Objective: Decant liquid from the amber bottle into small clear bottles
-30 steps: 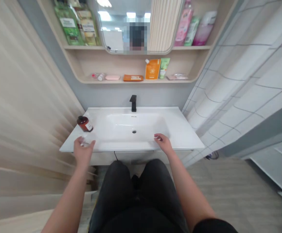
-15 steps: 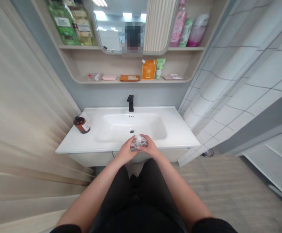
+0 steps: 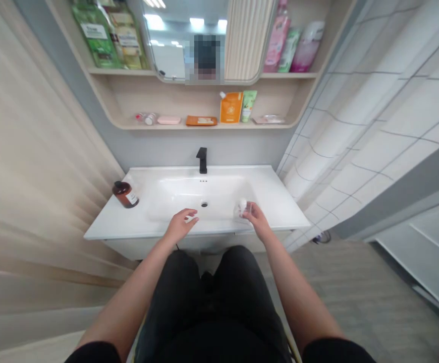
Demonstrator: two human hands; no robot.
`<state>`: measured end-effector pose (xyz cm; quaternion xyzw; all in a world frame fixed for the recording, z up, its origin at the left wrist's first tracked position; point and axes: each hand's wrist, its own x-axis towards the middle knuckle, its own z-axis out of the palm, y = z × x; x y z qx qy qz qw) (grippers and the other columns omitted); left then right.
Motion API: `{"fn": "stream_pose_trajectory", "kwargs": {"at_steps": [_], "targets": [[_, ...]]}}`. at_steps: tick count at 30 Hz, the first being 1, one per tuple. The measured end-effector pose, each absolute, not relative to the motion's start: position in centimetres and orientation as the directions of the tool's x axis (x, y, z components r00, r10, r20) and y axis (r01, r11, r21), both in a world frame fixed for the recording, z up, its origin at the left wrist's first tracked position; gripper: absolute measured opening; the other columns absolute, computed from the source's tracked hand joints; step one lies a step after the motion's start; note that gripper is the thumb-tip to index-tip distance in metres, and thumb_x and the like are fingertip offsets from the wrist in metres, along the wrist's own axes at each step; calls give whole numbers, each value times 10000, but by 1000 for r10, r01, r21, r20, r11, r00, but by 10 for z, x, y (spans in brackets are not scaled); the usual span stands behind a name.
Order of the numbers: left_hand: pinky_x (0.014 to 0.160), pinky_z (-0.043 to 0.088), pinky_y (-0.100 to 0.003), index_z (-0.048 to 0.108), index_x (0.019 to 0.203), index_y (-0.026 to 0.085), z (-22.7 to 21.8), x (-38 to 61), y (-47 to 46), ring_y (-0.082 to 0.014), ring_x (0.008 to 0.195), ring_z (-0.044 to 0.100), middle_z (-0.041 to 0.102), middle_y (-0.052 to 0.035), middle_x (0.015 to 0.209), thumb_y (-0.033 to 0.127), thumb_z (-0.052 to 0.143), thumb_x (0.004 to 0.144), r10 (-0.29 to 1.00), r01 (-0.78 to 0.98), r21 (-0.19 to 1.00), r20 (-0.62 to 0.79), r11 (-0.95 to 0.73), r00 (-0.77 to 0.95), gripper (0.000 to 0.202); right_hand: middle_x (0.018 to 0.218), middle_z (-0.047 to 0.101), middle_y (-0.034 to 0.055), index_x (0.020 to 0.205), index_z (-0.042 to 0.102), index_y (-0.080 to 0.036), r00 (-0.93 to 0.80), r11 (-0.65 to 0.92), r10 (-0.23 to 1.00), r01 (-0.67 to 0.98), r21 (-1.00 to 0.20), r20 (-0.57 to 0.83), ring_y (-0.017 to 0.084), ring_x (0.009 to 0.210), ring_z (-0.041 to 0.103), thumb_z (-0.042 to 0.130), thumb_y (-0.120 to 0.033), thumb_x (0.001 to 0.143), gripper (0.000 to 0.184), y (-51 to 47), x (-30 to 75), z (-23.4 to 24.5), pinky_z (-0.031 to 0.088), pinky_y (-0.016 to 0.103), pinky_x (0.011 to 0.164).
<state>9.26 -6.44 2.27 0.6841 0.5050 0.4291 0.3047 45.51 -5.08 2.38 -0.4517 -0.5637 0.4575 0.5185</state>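
My right hand [image 3: 255, 218] is closed on a small clear container with a white top [image 3: 241, 205], held over the right side of the white sink [image 3: 276, 199]. My left hand [image 3: 180, 223] hovers over the sink's front rim near the drain [image 3: 204, 204]; its fingers are loosely spread and it holds nothing. A brown bottle [image 3: 125, 194] with a white label stands on the sink's left ledge, well to the left of my left hand.
A black faucet [image 3: 202, 160] stands at the back of the basin. The wall shelf [image 3: 204, 126] above carries an orange pouch [image 3: 231, 107], a green tube and small packs. A ribbed panel lies left, a tiled wall right.
My left hand took the clear container from the sink's left ledge and brought it to the middle. My right hand took it and moved right; my left hand let go.
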Motion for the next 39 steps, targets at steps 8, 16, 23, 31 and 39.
{"fn": "stream_pose_trajectory", "kwargs": {"at_steps": [8, 16, 23, 31, 39], "targets": [[1259, 441, -553, 635, 1531, 265, 36, 147, -42, -340, 1519, 568, 620, -162, 1617, 475, 777, 946, 868, -49, 956, 285, -291, 407, 637, 1188, 787, 68, 1209, 732, -249, -456, 75, 883, -95, -993, 110, 281, 1102, 738, 1048, -422, 622, 689, -32, 389, 18, 593, 452, 1043], [1102, 562, -480, 774, 1203, 195, 26, 133, -31, -290, 1157, 747, 798, -126, 1250, 433, 884, 809, 936, 41, 968, 229, -249, 267, 474, 1233, 798, 84, 1262, 745, -233, -505, 122, 852, -69, -990, 140, 272, 1117, 750, 1038, -388, 633, 710, -12, 364, 5, 600, 440, 1038], [1113, 539, -461, 655, 1373, 227, 14, 160, -38, -287, 1216, 702, 724, -124, 1334, 413, 1023, 616, 944, -14, 949, 314, -314, 100, 863, 1276, 792, 113, 1299, 756, -228, -472, 155, 871, 0, -988, 137, 314, 1170, 745, 1008, -418, 660, 713, -15, 364, -2, 606, 473, 1033], [1152, 517, -451, 596, 1460, 244, 15, 153, -41, -275, 1230, 711, 740, -106, 1260, 486, 1031, 634, 954, -162, 952, 278, -259, 108, 964, 1226, 805, 85, 1223, 765, -229, -468, 185, 866, -26, -982, 176, 286, 1130, 743, 1008, -454, 676, 640, -12, 366, 3, 549, 480, 1115], [1171, 507, -478, 581, 1501, 267, 25, 143, -35, -302, 1351, 658, 742, -101, 1271, 477, 1001, 670, 947, -153, 956, 274, -250, 165, 955, 1218, 802, 71, 1226, 758, -241, -450, 146, 878, -73, -987, 163, 276, 1130, 740, 1007, -440, 671, 640, -13, 367, 5, 542, 466, 1110]]}}
